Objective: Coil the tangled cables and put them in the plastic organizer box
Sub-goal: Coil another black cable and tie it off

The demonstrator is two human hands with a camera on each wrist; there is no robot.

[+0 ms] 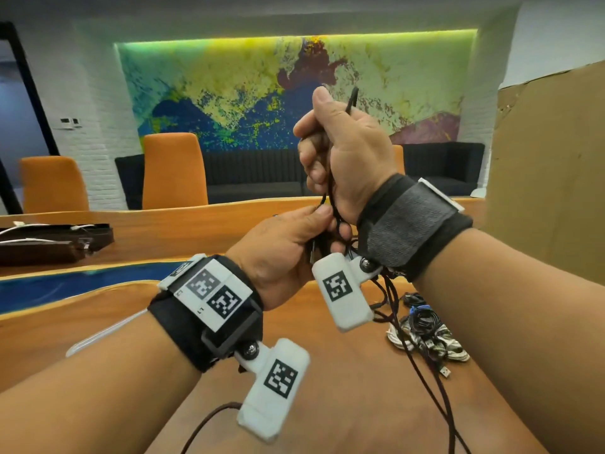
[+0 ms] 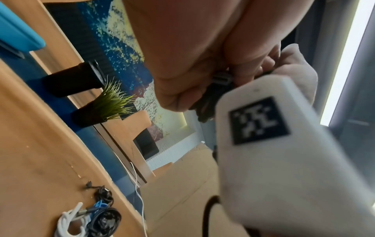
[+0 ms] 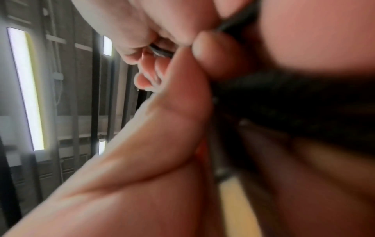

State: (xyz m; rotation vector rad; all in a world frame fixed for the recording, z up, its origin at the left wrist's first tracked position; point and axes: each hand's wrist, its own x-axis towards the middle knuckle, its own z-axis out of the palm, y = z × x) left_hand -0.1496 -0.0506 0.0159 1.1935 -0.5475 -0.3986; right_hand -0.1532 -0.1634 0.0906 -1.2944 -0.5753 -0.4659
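**Both hands working a black cable above the bench**

The right hand point(image 1: 343, 152) is holding raised over the bench point(image 1: 327, 371), its fingers curling round several strands of a black cable point(image 1: 352, 99), with a loop sticking up past the thumb. Just below it, the left hand point(image 1: 288, 253) is pinching the same cable between thumb and fingertips (the left wrist view is showing a dark plug point(image 2: 222, 79) caught between the fingers). From the 2 hands the cable is trailing down to the bench and running off toward the near edge.

To the right on the bench, a pile of tangled cables point(image 1: 425, 332), black, white and blue, is lying apart from the hands. The organizer box is not showing clearly in any view. The right wrist view is blurring into skin and dark strands.
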